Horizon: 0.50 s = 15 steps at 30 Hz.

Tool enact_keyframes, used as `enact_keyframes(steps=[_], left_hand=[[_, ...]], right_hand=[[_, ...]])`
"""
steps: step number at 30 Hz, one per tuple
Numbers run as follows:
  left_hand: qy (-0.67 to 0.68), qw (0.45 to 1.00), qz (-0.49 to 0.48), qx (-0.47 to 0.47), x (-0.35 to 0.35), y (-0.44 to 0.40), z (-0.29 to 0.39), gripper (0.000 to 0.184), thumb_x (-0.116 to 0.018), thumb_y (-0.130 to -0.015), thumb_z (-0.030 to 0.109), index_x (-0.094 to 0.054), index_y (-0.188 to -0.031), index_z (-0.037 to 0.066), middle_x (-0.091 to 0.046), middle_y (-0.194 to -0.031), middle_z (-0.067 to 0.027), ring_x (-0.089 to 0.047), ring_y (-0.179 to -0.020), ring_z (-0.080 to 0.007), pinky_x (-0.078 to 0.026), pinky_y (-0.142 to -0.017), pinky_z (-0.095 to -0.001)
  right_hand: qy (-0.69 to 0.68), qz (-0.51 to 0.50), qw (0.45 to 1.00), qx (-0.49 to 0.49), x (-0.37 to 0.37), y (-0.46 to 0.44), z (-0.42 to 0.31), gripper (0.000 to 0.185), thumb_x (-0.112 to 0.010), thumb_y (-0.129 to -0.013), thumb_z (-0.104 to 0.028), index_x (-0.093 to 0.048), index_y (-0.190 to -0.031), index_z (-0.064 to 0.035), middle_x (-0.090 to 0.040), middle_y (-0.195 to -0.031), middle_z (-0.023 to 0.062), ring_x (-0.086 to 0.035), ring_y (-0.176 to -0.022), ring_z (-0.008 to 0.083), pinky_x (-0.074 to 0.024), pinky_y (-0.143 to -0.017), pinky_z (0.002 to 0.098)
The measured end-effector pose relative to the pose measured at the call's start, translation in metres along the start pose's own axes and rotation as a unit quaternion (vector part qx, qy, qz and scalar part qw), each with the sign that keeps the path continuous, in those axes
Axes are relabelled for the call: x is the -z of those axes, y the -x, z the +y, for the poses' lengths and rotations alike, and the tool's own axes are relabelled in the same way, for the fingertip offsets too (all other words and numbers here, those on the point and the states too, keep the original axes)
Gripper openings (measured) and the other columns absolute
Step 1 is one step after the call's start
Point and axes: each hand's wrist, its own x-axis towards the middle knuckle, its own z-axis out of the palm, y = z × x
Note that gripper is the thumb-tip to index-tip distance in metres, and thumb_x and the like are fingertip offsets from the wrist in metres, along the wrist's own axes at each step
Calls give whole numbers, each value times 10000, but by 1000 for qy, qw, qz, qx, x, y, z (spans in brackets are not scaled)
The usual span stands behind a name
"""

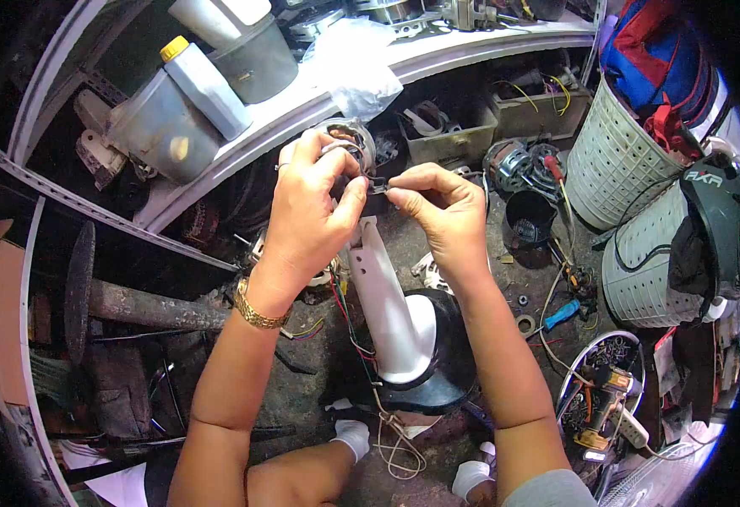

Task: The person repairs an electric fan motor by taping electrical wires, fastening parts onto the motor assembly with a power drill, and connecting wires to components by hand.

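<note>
At upper centre of the frame, the right hand (448, 218) pinches a small metal piece (378, 187) beside the fan motor (358, 140); the left hand (309, 203) curls there, exact hold hidden, the white fan stand (387, 308) at centre

A cluttered repair workshop seen from above. Electric motors (509, 165), a blue-handled screwdriver (563, 315) and loose wires (304, 333) are strewn over a dark, grimy floor (412, 228); a power drill (615, 383) lies at right. A shelf (438, 61) carries metal parts (395, 12) and plastic tubs (159, 131), with crates (454, 149) of parts beneath.
</note>
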Motion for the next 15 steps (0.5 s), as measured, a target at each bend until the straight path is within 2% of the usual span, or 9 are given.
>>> enact_keyframes(steps=[1, 5, 7, 8, 10, 11, 13, 15], left_hand=[[0, 1000, 0, 0, 0, 0, 1, 116, -677, -738, 103, -629, -804, 21, -577, -950, -143, -526, -966, -339, -415, -868, -422], [-31, 999, 12, -18, -3, 0, 1, 143, -688, -745, 118, -616, -820, 20, -570, -947, -148, -522, -964, -355, -414, -866, -436], [-52, 998, 12, -31, -6, 1, 1, 163, -692, -764, 143, -602, -824, 21, -561, -927, -149, -520, -958, -371, -418, -839, -446], [-57, 998, 2, -33, -4, -1, -2, 159, -686, -776, 147, -602, -825, 22, -561, -922, -143, -528, -944, -362, -422, -827, -440], [-48, 998, -11, -37, -1, 4, -6, 156, -679, -798, 158, -604, -833, 26, -562, -913, -127, -542, -904, -337, -430, -806, -421], [-38, 998, -6, -46, -1, 4, -10, 156, -678, -809, 163, -606, -840, 28, -563, -908, -117, -549, -879, -321, -433, -796, -409], [-42, 997, -6, -59, 5, 9, -15, 150, -686, -817, 161, -609, -833, 33, -556, -892, -97, -544, -815, -276, -427, -779, -381], [-20, 998, -18, -48, 13, 14, -15, 158, -698, -816, 145, -601, -828, 21, -546, -885, -92, -539, -807, -256, -431, -762, -356]], right_hand=[[22, -31, 999, 21, 2, -1, 0, 127, -731, -811, -6, -726, -938, -14, -715, -867, 42, -634, -766, 82, -501, -728, 221], [67, -20, 995, 70, -4, -2, 8, 114, -735, -800, -2, -721, -911, -17, -703, -844, 26, -623, -743, 82, -497, -707, 228], [40, 40, 998, 6, -5, -1, 24, 89, -724, -808, -14, -715, -897, -16, -701, -862, 34, -621, -739, 83, -497, -694, 234], [25, 37, 999, -19, 5, -2, 29, 104, -719, -824, -48, -705, -923, -22, -696, -851, 35, -619, -725, 84, -494, -657, 242], [-127, 43, 987, -93, 36, -5, 37, 149, -695, -868, -99, -681, -999, -29, -675, -802, 25, -606, -620, 84, -474, -537, 217], [-140, 43, 985, -90, 56, -8, 40, 148, -670, -891, -114, -681, -1013, -31, -673, -795, 26, -604, -599, 76, -464, -514, 194], [-84, 57, 988, -116, 100, -14, 42, 162, -647, -913, -132, -679, -1033, -29, -668, -784, 20, -589, -588, 70, -453, -510, 192], [84, 33, 986, -142, 135, -14, 45, 161, -625, -928, -150, -677, -1048, -56, -642, -773, 2, -555, -606, 67, -423, -526, 196]])
